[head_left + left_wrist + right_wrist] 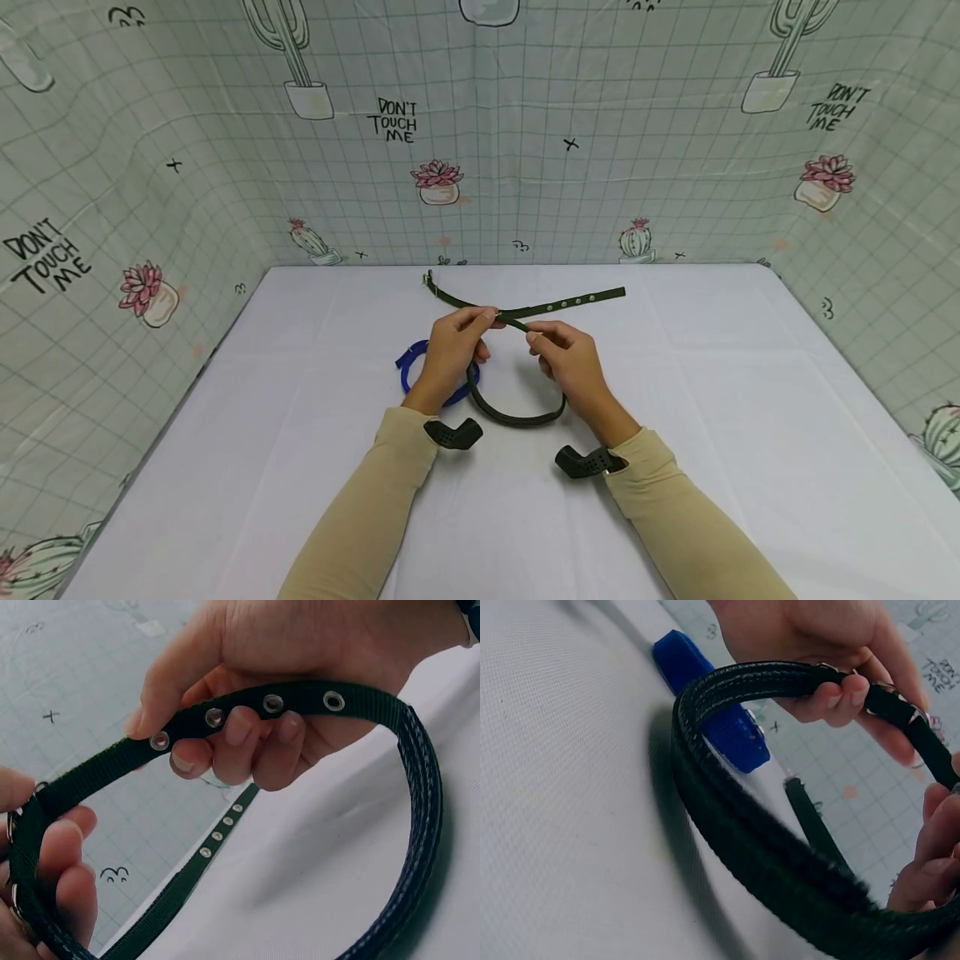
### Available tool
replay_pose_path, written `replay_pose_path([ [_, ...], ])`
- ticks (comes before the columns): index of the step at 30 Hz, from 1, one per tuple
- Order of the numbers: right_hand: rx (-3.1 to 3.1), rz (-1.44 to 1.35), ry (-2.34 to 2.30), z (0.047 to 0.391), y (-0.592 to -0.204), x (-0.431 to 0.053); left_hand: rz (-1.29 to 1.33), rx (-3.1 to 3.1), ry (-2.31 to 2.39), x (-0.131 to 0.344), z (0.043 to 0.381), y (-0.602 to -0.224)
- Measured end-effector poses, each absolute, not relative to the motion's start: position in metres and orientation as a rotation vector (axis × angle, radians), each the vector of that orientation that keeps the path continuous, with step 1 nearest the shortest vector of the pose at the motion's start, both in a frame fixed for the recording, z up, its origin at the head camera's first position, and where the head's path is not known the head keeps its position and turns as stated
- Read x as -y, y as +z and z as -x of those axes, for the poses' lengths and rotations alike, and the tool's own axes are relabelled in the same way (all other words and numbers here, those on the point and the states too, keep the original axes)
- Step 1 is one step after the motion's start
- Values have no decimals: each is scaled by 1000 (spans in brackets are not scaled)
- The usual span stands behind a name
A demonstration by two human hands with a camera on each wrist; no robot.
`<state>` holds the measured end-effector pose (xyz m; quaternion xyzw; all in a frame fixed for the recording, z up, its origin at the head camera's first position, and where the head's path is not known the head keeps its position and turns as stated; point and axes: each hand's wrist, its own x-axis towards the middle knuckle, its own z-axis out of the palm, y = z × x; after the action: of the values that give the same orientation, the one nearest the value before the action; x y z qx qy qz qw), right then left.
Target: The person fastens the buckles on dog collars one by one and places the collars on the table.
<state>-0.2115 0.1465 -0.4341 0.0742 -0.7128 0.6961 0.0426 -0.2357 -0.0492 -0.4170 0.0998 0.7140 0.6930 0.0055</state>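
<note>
Between both hands, a dark green collar (522,422) is bent into a loop, its padded part hanging toward me. My left hand (453,346) grips it at its metal fittings (889,690). The right hand (567,358) pinches the eyelet end, with thumb and fingers on the strap (244,705) among several metal eyelets. In the left wrist view this end runs into the fittings at the left fingers (64,851). Beyond the hands a second green collar (558,307) lies stretched out. A coiled blue collar (408,367) lies partly hidden behind the left hand.
The work surface is a white-covered table (300,467). A grid-and-cactus printed cloth (517,192) rises behind it and at both sides. Black wrist devices (453,433) sit at both sleeve cuffs.
</note>
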Motion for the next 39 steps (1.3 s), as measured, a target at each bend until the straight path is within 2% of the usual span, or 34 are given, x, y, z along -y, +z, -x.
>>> replay_pose_path([
  [14,2143,-378,2142,207,-429,-146,-335,-2115,2220,43,233,-414],
  [39,2123,-395,2138,207,-433,-146,-337,-2133,2049,32,227,-413],
])
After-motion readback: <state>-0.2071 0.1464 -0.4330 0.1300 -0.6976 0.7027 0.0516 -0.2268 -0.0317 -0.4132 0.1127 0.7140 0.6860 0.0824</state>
